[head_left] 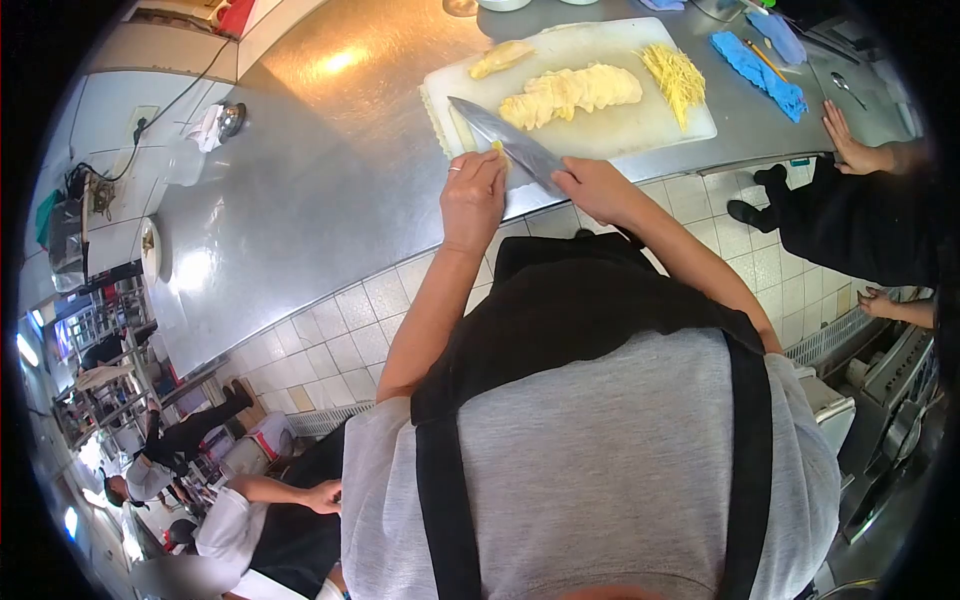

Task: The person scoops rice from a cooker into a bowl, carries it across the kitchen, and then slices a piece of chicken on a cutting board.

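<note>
My right hand is wrapped round the handle of a kitchen knife, whose broad blade points up and left across the board's near left part. Beside the blade, the bent fingers of my left hand press on a small yellow piece of what looks like ginger, mostly hidden under the fingertips. Overlapping pale ginger slices lie mid-board on the white cutting board. A peeled ginger chunk rests at the far left, and thin ginger shreds are heaped at the right.
The steel counter runs left of the board. Blue cloths and a spoon lie to the right. Another person's hand rests on the counter's right edge. A plate stands far left. More people are at lower left.
</note>
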A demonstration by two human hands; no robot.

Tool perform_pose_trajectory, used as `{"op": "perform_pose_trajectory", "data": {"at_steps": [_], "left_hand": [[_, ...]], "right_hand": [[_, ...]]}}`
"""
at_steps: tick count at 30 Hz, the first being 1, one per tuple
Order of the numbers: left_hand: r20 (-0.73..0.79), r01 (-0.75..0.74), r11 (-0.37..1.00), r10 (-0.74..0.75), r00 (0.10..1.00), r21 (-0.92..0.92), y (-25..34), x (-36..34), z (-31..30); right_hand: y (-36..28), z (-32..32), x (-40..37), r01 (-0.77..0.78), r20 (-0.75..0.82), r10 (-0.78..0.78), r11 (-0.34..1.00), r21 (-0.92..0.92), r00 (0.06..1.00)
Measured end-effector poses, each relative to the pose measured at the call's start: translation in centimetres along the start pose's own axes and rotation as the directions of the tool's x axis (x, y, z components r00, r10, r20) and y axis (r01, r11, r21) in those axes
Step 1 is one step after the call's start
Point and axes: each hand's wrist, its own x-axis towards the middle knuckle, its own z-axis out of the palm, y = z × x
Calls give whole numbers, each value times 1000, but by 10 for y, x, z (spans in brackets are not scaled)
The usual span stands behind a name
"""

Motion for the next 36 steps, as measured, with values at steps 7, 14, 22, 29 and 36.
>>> {"op": "perform_pose_trajectory", "data": {"at_steps": [7, 14, 22, 29, 36], "left_hand": [[-15, -19, 1000, 19, 1000, 25, 4, 3, -2], [-9, -14, 1000, 14, 1000, 18, 0, 0, 1], [-51, -26, 1000, 27, 998, 16, 1, 0, 2], [-88, -13, 1000, 14, 996, 4, 2, 0, 3], [2, 95, 994, -95, 995, -58, -18, 14, -7]], "right_hand": [[-14, -11, -16, -164, 99, 159, 986, 38, 982], [-1, 4, -7, 56, -63, -60, 996, -66, 996], [5, 9, -8, 43, -78, -57, 984, -173, 995], [7, 3, -47, -95, 49, 99, 992, -77, 994], [37, 1, -64, -5, 68, 8, 999, -41, 998]]}}
